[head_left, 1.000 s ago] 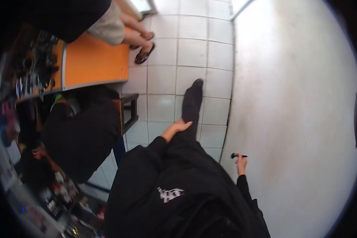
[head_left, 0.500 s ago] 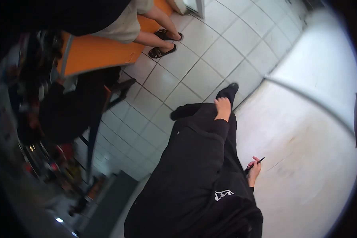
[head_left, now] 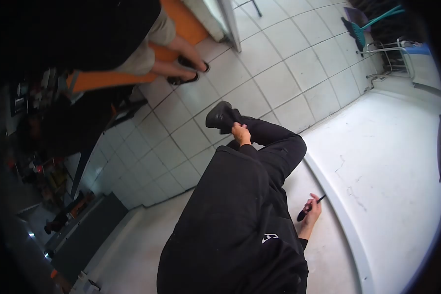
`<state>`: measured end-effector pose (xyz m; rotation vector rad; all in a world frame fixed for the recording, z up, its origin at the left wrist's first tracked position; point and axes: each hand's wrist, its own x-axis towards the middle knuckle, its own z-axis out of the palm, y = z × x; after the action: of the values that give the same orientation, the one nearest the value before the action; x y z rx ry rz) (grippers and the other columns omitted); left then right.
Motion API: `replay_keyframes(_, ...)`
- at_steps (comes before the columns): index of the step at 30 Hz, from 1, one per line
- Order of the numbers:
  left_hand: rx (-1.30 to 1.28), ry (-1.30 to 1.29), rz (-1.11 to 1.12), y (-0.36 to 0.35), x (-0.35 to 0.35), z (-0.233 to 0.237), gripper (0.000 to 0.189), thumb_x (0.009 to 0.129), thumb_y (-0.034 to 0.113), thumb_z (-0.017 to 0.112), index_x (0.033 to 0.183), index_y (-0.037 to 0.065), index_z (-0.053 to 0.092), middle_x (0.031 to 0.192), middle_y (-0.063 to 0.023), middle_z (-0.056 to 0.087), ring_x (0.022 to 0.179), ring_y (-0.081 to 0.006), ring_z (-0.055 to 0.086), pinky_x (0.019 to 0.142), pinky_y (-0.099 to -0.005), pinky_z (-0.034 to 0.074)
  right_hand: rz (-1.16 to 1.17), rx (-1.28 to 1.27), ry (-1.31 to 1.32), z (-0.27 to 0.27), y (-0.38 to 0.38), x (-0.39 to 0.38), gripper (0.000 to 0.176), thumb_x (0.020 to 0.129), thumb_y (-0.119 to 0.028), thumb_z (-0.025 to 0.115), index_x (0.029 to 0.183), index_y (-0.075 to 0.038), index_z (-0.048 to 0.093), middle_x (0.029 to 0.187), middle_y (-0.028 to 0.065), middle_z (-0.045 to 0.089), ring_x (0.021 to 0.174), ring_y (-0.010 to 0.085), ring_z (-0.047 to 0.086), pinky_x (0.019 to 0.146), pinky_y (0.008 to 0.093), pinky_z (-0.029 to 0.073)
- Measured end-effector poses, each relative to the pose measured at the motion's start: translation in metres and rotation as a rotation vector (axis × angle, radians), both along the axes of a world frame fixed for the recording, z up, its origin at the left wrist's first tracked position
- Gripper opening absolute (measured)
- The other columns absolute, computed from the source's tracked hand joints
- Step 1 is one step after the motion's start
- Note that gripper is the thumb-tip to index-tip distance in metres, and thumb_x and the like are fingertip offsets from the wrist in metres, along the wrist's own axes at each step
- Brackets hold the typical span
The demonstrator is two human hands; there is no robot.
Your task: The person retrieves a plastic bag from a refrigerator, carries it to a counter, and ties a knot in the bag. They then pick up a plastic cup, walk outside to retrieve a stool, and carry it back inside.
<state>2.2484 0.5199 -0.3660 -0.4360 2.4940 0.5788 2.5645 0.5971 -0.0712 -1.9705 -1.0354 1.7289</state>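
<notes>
My left hand (head_left: 241, 133) is closed on the lower end of my black trouser leg (head_left: 269, 128), just by the black shoe (head_left: 218, 115). That leg is bent and raised, with its foot pointing left above the tiled floor. Off to the right, my right hand (head_left: 312, 208) is closed around a slim black tool (head_left: 302, 214) with a thin handle and a wider rounded end. Its exact kind I cannot make out. The hand is held out over the pale surface, apart from the leg.
Another person's legs (head_left: 183, 59) stand on the tiled floor (head_left: 274, 73) at upper left, near an orange panel (head_left: 108, 81). A white ledge (head_left: 338, 210) curves along the right. A teal broom (head_left: 360, 34) and a metal rack (head_left: 392, 54) are at upper right.
The view has shifted. My leg has bent and its foot has come up and left. My left hand, earlier with fingers spread on the foot, is now closed by the trouser hem.
</notes>
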Motion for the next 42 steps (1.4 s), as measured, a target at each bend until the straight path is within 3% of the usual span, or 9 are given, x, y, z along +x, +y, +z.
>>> replay_keyframes(6,0.536,-0.428,-0.775,0.142,-0.031,-0.02,0.018,0.075,0.023,0.061,0.086,0.009,0.066,0.09,-0.0181,0.064,0.089,-0.0357,0.06,0.078,-0.0424,0.048,0.072,-0.136,-0.019,-0.021,0.106,-0.052,0.02,0.092,-0.018,0.046,0.1,-0.005,0.059,0.063,-0.0026,0.049,0.046,0.0023,0.039,0.039,0.0166,0.029)
replay_keyframes(10,0.093,-0.462,-1.062,0.237,-0.13,0.021,0.027,0.079,0.024,0.055,0.097,0.007,0.067,0.099,-0.0198,0.063,0.097,-0.0376,0.058,0.082,-0.0447,0.047,0.15,-0.12,-0.003,-0.072,0.207,-0.087,0.026,0.094,-0.022,0.045,0.093,-0.004,0.063,0.06,-0.0005,0.052,0.046,0.0068,0.045,0.042,0.0205,0.035)
replay_keyframes(15,0.463,-0.502,-0.327,0.328,-0.232,0.041,0.016,0.08,0.005,0.058,0.095,0.006,0.062,0.081,-0.0064,0.065,0.065,-0.017,0.063,0.056,-0.03,0.051,0.261,-0.081,-0.1,-0.09,0.344,-0.133,0.02,0.089,-0.019,0.052,0.087,-0.003,0.065,0.06,0.0001,0.051,0.048,0.0068,0.045,0.043,0.0211,0.034)
replay_keyframes(19,0.402,-0.064,-0.354,0.389,-0.323,0.032,0.018,0.074,0.009,0.064,0.091,0.004,0.061,0.083,-0.0075,0.065,0.07,-0.0176,0.063,0.065,-0.0294,0.052,0.103,-0.105,-0.008,-0.089,0.491,-0.169,0.022,0.089,-0.024,0.053,0.085,-0.005,0.062,0.058,-0.0022,0.046,0.041,0.005,0.04,0.034,0.0196,0.028)
replay_keyframes(23,0.277,-0.225,-0.333,0.463,-0.366,0.038,0.03,0.07,0.011,0.07,0.096,0.001,0.06,0.086,-0.0103,0.066,0.077,-0.0183,0.064,0.066,-0.031,0.052,0.126,-0.048,-0.061,-0.094,0.622,-0.177,0.023,0.09,-0.025,0.051,0.082,-0.006,0.062,0.056,-0.0024,0.045,0.041,0.0059,0.041,0.034,0.0204,0.029)
replay_keyframes(30,-0.047,-0.029,-0.163,0.504,-0.35,0.03,0.022,0.077,0.011,0.058,0.097,0.003,0.06,0.097,-0.0166,0.063,0.092,-0.0322,0.06,0.081,-0.0396,0.048,0.753,0.226,-0.313,-0.117,0.835,-0.185,0.023,0.089,-0.022,0.051,0.084,-0.006,0.066,0.057,-0.003,0.049,0.046,0.0059,0.044,0.04,0.0228,0.035)
replay_keyframes(33,-0.146,0.12,0.029,0.523,-0.336,0.027,0.024,0.078,0.007,0.055,0.101,0.002,0.058,0.101,-0.0192,0.06,0.099,-0.0354,0.055,0.088,-0.042,0.044,0.68,0.242,-0.37,-0.089,0.928,-0.202,0.024,0.088,-0.023,0.052,0.081,-0.006,0.067,0.056,0.0005,0.053,0.048,0.0093,0.049,0.045,0.0267,0.04)
replay_keyframes(39,0.219,0.233,0.01,0.539,-0.335,0.009,0.025,0.087,0.019,0.052,0.107,0.006,0.062,0.097,-0.0171,0.064,0.092,-0.0322,0.061,0.078,-0.039,0.048,0.743,0.151,-0.366,-0.034,1.019,-0.242,0.027,0.092,-0.028,0.051,0.088,-0.005,0.064,0.059,-0.0035,0.048,0.047,0.0057,0.043,0.042,0.0227,0.033)
replay_keyframes(42,0.523,-0.114,0.307,0.573,-0.351,0.045,0.03,0.086,0.026,0.058,0.109,0.007,0.062,0.087,-0.0086,0.067,0.081,-0.0193,0.063,0.073,-0.0325,0.05,0.764,0.124,-0.407,-0.022,1.02,-0.248,0.027,0.092,-0.029,0.052,0.089,-0.005,0.064,0.058,-0.0035,0.048,0.047,0.0053,0.043,0.042,0.0218,0.033)
